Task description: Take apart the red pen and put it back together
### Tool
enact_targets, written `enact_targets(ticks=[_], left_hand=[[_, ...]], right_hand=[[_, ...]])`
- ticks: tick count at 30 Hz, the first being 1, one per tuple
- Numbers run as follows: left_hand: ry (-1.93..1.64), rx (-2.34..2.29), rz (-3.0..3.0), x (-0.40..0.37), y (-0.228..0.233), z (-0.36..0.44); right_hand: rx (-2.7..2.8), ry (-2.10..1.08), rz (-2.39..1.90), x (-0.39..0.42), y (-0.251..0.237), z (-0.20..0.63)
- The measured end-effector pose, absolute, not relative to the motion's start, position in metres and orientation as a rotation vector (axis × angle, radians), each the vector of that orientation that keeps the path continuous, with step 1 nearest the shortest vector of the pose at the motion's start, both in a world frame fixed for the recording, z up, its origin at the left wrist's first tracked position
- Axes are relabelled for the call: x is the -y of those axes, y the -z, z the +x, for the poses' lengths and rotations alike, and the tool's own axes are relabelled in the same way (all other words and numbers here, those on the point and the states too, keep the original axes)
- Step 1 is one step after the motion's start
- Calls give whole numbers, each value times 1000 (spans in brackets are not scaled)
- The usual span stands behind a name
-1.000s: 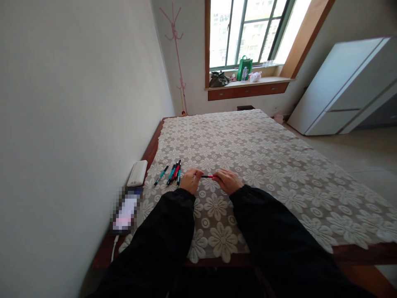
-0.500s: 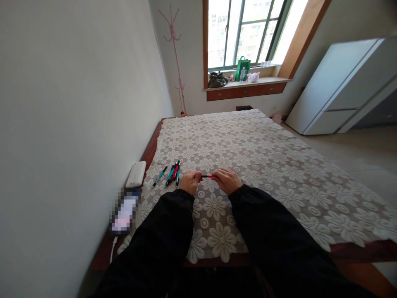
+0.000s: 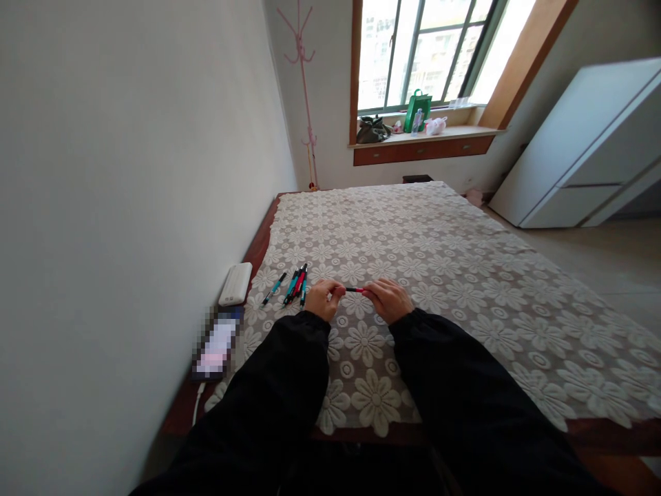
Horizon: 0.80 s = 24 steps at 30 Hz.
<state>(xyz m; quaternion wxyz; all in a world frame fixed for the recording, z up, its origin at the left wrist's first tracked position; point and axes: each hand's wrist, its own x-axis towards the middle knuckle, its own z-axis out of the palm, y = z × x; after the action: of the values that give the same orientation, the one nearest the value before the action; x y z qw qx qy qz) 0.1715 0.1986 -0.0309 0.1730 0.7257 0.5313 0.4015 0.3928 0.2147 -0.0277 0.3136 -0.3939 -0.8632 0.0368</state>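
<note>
**Low wooden bed under a lace cover**

The bed (image 3: 261, 241) is spread with a floral lace cover (image 3: 438, 255). A cluster of pens (image 3: 298, 284) is laid on the cover, with a single teal pen (image 3: 274, 288) at its 9 o'clock. On the bare wood rim, a white power bank (image 3: 235, 284) is set, and a phone (image 3: 215, 343) at its 6 o'clock.

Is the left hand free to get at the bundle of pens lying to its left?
Probably not right away: the left hand and right hand both grip a red pen. The bundle of pens lies close, nothing between.
</note>
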Motion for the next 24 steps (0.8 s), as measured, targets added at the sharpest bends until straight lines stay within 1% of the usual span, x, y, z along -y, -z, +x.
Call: enact_targets(ticks=[4, 7, 9, 12, 16, 20, 24], left_hand=[[-1258, -1420, 2086, -196, 28, 173], [-1300, -1468, 2031, -193, 25, 175], [-1240, -1548, 2009, -193, 24, 175], [-1055, -1661, 2031, -194, 25, 174], [-898, -1640, 2008, -193, 24, 176], [-884, -1617, 2000, -193, 22, 176], [-968, -1568, 2028, -195, 23, 174]], right_hand=[[2277, -119, -1028, -217, 31, 394], [2235, -73, -1008, -216, 30, 393], [2227, -29, -974, -215, 28, 392], [2233, 15, -929, -214, 26, 393], [2182, 77, -915, -215, 27, 394], [2141, 90, -921, -217, 29, 395], [2140, 67, -938, -216, 27, 395]])
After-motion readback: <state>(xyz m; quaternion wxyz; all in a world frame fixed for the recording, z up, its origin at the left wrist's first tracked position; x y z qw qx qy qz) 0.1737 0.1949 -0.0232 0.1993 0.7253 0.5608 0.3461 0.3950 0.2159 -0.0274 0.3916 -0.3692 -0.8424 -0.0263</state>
